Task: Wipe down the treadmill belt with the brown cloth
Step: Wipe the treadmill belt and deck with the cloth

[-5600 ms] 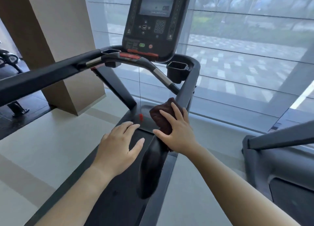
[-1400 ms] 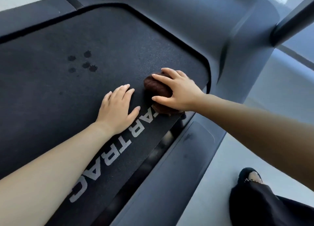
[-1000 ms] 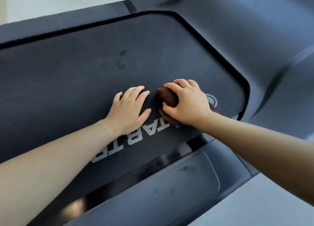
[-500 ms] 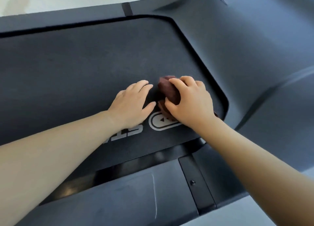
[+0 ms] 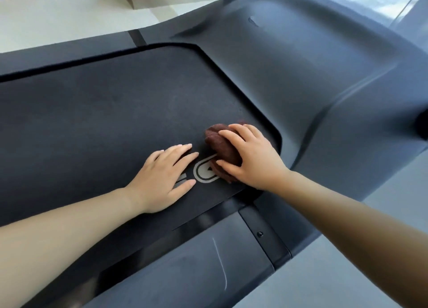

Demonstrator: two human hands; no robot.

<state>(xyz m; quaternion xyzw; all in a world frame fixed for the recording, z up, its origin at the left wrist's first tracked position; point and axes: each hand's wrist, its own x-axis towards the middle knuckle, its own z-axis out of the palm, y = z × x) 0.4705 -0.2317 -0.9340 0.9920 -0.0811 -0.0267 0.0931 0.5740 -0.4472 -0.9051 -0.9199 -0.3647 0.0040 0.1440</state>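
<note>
Brown cloth (image 5: 221,145): bunched into a soft, dark wad on the treadmill belt (image 5: 104,122), overlapping the right end of the white oval logo (image 5: 203,173).
Handling: likely light, limp and compressible, with nothing to break. It is best held from above, palm spread over the wad so it stays bunched under the stroke.
Right hand (image 5: 254,159): cupped over the cloth, fingers curled across its top, thumb against its near side.
Left hand (image 5: 162,180): fingers straight, palm flat on the belt just left of the logo, holding nothing.
Belt surface: matt black and fine-grained; it probably drags on fabric rather than letting it glide.
Surround: a smooth moulded grey cover (image 5: 301,64) curves beyond the logo, and a grey side rail (image 5: 185,273) runs nearer than it.
</note>
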